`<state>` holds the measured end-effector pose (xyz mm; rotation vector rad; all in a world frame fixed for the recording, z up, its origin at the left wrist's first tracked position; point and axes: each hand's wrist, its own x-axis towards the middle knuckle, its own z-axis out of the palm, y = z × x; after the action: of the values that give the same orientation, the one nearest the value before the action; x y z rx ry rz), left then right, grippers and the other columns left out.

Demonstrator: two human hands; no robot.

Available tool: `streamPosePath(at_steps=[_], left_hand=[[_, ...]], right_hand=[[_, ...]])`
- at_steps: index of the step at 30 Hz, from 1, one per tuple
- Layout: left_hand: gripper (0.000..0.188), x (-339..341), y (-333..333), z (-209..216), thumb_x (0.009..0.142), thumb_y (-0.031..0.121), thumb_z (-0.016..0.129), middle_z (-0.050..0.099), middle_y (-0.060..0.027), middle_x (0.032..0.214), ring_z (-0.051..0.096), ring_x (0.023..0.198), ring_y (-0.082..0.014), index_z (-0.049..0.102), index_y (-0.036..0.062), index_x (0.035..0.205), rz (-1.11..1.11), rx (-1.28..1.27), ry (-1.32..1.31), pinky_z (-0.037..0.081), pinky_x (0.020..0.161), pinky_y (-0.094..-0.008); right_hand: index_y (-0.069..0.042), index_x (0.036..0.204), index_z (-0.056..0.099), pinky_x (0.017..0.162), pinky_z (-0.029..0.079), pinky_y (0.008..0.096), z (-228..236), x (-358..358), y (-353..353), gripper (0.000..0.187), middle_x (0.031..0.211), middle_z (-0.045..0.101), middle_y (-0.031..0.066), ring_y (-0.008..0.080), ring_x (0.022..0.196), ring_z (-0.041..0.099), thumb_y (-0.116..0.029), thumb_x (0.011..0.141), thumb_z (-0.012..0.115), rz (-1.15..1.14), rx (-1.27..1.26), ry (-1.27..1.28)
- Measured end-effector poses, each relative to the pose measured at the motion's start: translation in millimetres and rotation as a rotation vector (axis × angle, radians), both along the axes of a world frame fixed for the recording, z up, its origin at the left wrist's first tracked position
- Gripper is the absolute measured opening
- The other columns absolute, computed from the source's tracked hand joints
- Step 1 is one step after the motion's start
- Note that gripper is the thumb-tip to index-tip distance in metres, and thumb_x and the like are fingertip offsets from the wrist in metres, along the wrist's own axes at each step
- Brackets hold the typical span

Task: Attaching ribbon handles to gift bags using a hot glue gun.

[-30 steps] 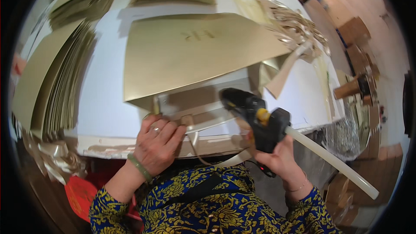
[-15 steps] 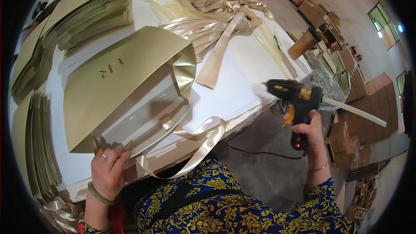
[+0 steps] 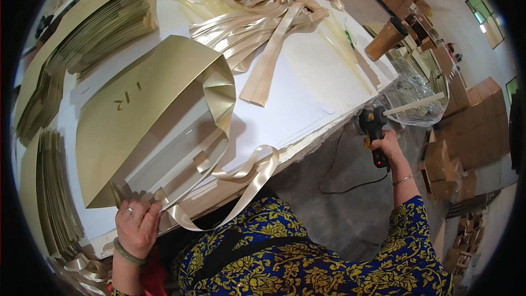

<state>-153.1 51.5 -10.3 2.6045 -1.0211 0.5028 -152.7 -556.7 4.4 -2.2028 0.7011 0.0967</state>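
A gold paper gift bag (image 3: 139, 90) lies on its side on the white table, its opening turned toward me. My left hand (image 3: 138, 225) pinches the near edge of that opening, fingers closed on it. Inside the mouth a ribbon tab (image 3: 203, 161) shows against the pale lining, and a loose satin ribbon (image 3: 259, 180) curls from the bag over the table's front edge. Off to the right, beyond the table edge, my right hand (image 3: 388, 147) grips the handle of a black and yellow glue gun (image 3: 376, 126). A white glue stick (image 3: 415, 103) sticks out of its back end.
Piles of flat gold bags (image 3: 104, 38) line the table's far left, with another pile (image 3: 52, 186) nearer. Bundled satin ribbons (image 3: 263, 16) lie at the back, near pale glue sticks (image 3: 342, 49). A brown tumbler (image 3: 386, 38) stands at the right corner. The gun's cord (image 3: 350, 189) hangs down.
My right hand has moved the glue gun away from the table, lower and turned. The bag has tipped slightly toward me and left, with my left hand still on its edge.
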Motion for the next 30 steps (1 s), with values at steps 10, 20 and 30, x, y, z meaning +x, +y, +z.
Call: streamPosePath(at_steps=[10, 20, 30], left_hand=[[0.028, -0.2, 5.0, 4.3, 0.073, 0.004, 0.07, 0.058, -0.0073, 0.083, 0.059, 0.074, -0.0222, 0.067, -0.0008, 0.1, -0.04, 0.115, -0.028, 0.047, 0.064, -0.036], [0.034, -0.3, 8.5, 2.8, 0.07, 0.009, 0.065, 0.06, -0.0068, 0.088, 0.059, 0.077, -0.021, 0.067, -0.0011, 0.103, -0.054, 0.109, -0.083, 0.048, 0.065, -0.034], [0.016, 12.3, -25.2, 4.0, 0.073, -0.001, 0.062, 0.064, -0.0163, 0.088, 0.062, 0.074, -0.0352, 0.063, 0.0003, 0.089, 0.671, -0.161, -0.036, 0.051, 0.065, -0.0417]], right_hand=[[0.0, 0.09, 0.066, 0.07, 0.049, 0.0445, 80.7, 0.5, 118.9, 0.027, 0.077, 0.069, 0.0138, 0.0347, 0.074, 0.067, -0.022, 0.08, 0.077, 0.4, -0.992, -0.013], [0.004, 0.132, 0.052, 0.093, 0.049, 0.0409, 52.4, 124.7, 310.4, 0.051, 0.125, 0.061, 0.017, 0.0301, 0.11, 0.06, -0.011, 0.084, 0.06, 1.625, -1.001, -0.871], [0.003, 0.124, 0.052, 0.09, 0.047, 0.0485, 35.7, 162.4, 317.6, 0.058, 0.104, 0.062, 0.0221, 0.0418, 0.099, 0.06, -0.031, 0.083, 0.073, 1.496, -0.794, -0.364]])
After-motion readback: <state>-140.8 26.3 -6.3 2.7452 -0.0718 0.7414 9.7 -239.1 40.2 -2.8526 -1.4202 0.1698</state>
